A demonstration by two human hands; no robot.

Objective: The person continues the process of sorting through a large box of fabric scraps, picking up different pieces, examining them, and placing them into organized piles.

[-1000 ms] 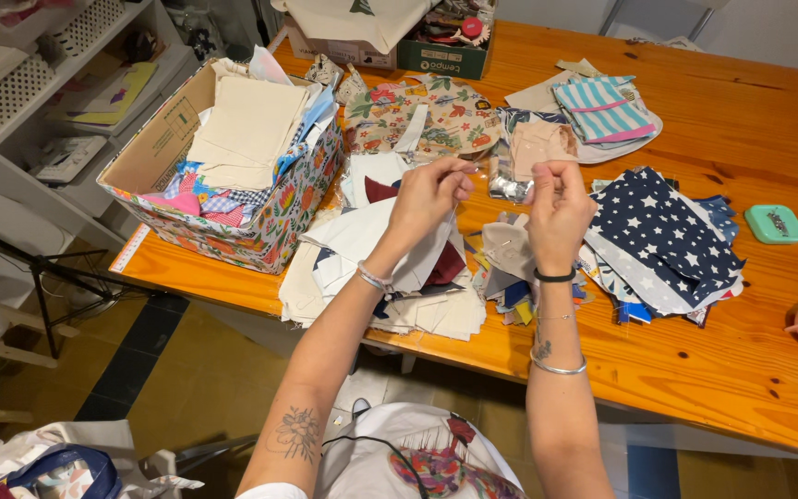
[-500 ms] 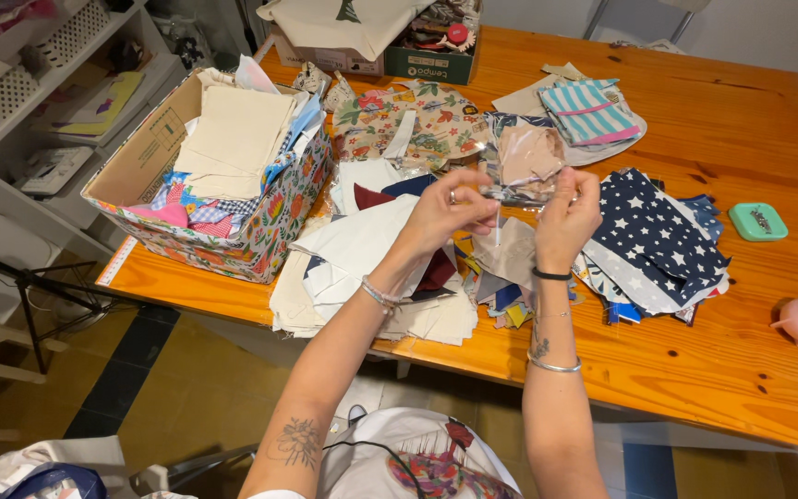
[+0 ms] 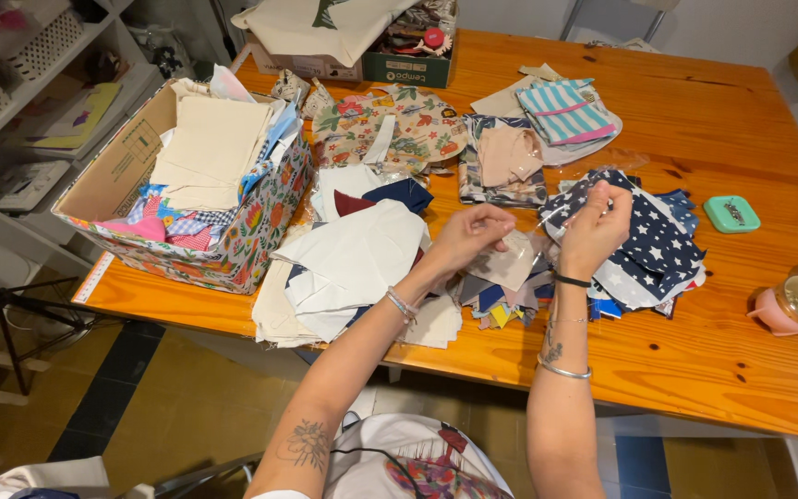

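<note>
Over the fabric scraps (image 3: 501, 300) on the wooden table (image 3: 713, 351), left hand (image 3: 468, 238) & right hand (image 3: 593, 231) pinch a clear plastic bag (image 3: 521, 257), its long axis approx. left-right between them, right end higher.

The person is going bare-armed, wearing a white top with a colourful printed patch at the chest. The left hand (image 3: 462, 238) is showing a beaded bracelet at its wrist and a forearm tattoo; the right hand (image 3: 593, 231) is wearing a dark band, a thin chain and a silver bangle, with a small tattoo between them.
</note>
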